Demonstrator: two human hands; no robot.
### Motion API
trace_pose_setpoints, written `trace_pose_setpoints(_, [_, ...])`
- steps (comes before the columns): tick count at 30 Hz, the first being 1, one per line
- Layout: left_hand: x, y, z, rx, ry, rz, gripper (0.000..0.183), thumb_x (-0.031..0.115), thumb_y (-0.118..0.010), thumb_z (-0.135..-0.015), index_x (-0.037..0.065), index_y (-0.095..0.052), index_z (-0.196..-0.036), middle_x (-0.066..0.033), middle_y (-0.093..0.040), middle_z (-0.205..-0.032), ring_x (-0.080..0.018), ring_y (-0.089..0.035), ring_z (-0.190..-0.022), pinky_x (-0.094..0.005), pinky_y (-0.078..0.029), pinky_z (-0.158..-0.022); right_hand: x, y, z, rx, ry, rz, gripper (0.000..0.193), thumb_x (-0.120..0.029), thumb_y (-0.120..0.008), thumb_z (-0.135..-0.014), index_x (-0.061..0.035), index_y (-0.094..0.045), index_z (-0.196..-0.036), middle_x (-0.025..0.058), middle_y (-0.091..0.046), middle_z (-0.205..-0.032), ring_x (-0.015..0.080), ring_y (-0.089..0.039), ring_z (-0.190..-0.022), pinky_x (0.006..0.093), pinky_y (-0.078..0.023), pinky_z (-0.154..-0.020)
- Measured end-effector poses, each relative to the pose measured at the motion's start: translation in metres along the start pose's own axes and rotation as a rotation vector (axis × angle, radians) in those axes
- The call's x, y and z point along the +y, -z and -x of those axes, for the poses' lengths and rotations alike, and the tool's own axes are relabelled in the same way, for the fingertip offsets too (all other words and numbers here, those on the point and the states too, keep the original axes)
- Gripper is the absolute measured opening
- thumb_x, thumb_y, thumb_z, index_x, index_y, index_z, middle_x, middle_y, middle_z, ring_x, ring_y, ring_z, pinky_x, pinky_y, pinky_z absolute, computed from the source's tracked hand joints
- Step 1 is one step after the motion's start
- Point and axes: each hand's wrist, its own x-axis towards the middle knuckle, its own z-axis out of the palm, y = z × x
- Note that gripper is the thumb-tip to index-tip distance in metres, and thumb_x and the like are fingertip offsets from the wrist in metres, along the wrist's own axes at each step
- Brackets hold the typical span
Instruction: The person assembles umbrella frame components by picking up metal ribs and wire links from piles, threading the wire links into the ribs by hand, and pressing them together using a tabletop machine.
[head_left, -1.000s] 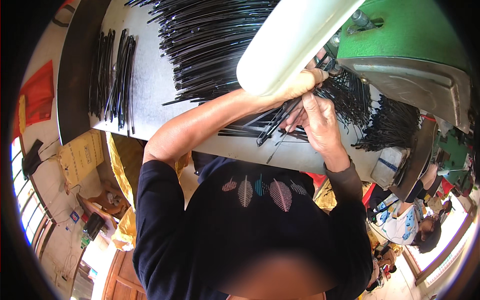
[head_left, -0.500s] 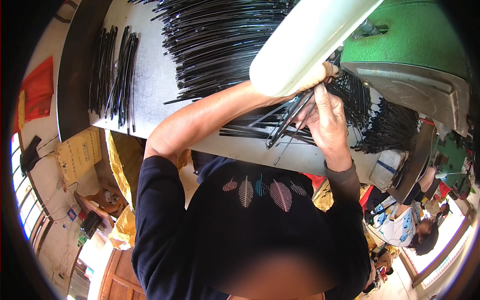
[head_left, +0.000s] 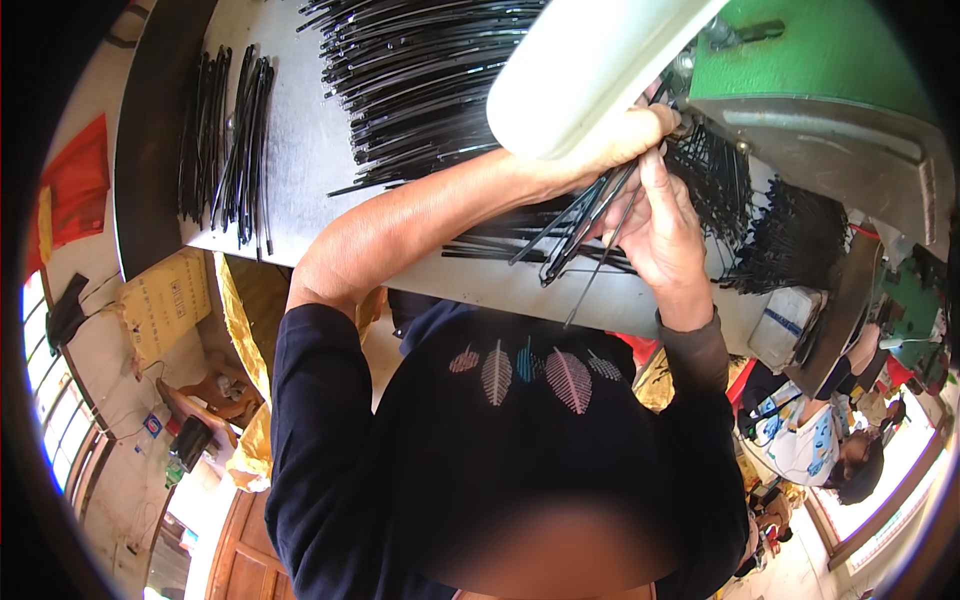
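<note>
My left hand reaches across the metal table to the front of a green machine. Its fingers are pinched together around what looks like a thin black rod; a dark end shows just beyond them. Just below it, my right hand is closed on several thin black rods, which slant down to the left over the table's near edge. One thinner rod from that hand points down towards my chest. The two hands nearly touch. A white tube-shaped cover hides part of the left wrist and hand.
A wide pile of black rods covers the middle of the table. Two small bundles lie at left. More rods heap under the machine and at right. A worn pale box sits near another person.
Both hands stay close together at the machine; the right hand and its rods have shifted slightly right. My view has moved a little, so the machine and cover sit differently in the picture.
</note>
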Motion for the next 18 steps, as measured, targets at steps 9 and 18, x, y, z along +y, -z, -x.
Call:
trace_pose_setpoints(9, [0.045,0.015,0.019,0.155,0.102,0.151,0.018,0.009,-0.066,-0.075,-0.002,-0.058,-0.087,-0.0104,-0.061,-0.065,-0.0147,-0.059,-0.057,-0.0259,-0.047,-0.050,-0.006,-0.006,0.004,-0.040,0.303,0.447,0.038,-0.033,-0.053,-0.092,0.0041,-0.060,-0.086,0.0106,-0.061,-0.071,0.0155,-0.060,-0.059,0.0265,-0.050,-0.056])
trace_pose_setpoints(18, [0.105,0.169,0.125,0.571,-0.238,-1.829,0.043,0.016,-0.072,-0.073,0.011,-0.057,-0.113,-0.0116,-0.064,-0.093,-0.0286,-0.059,-0.089,-0.0383,-0.045,-0.080,0.003,0.022,0.059,-0.023,0.652,1.571,0.030,-0.010,-0.077,-0.065,-0.0059,-0.067,-0.093,0.0061,-0.057,-0.078,0.0201,-0.057,-0.063,0.0298,-0.046,-0.055])
